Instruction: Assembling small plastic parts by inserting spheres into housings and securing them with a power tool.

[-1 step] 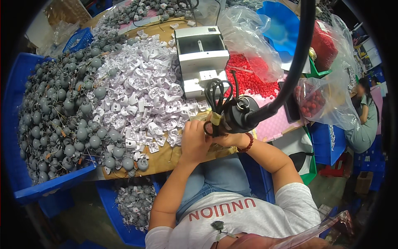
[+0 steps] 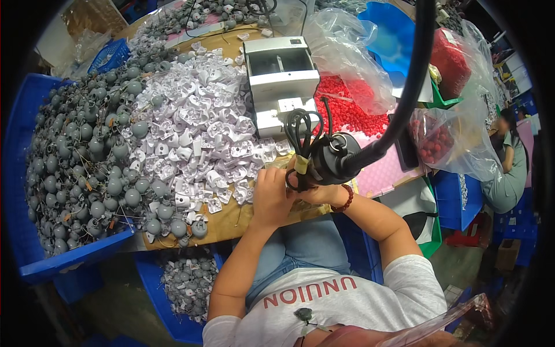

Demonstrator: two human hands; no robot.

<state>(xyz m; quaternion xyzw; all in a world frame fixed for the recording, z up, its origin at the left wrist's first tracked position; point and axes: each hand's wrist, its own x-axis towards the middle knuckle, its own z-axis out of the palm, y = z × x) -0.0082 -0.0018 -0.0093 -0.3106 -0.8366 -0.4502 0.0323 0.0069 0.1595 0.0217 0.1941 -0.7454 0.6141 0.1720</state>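
My left hand (image 2: pixel 272 195) is at the table's near edge, just in front of the white plastic pieces (image 2: pixel 199 124), its fingers curled inward. Close against it is my right hand (image 2: pixel 319 195), with a red bead bracelet at the wrist and its fingers bent toward the left ones. Both look closed, but whatever lies between the fingertips is hidden by a black lamp-like head (image 2: pixel 332 159) on a thick flexible arm, with a coiled black cable tied to it. Beyond the hands stands a white and grey machine (image 2: pixel 283 87).
Grey round parts with wires (image 2: pixel 87 150) heap in a blue tray (image 2: pixel 75 257) at left. Small red pieces (image 2: pixel 352 107) lie right of the machine near a plastic bag (image 2: pixel 341 43). A blue bin (image 2: pixel 173 318) stands below the table. Another person (image 2: pixel 506 168) sits far right.
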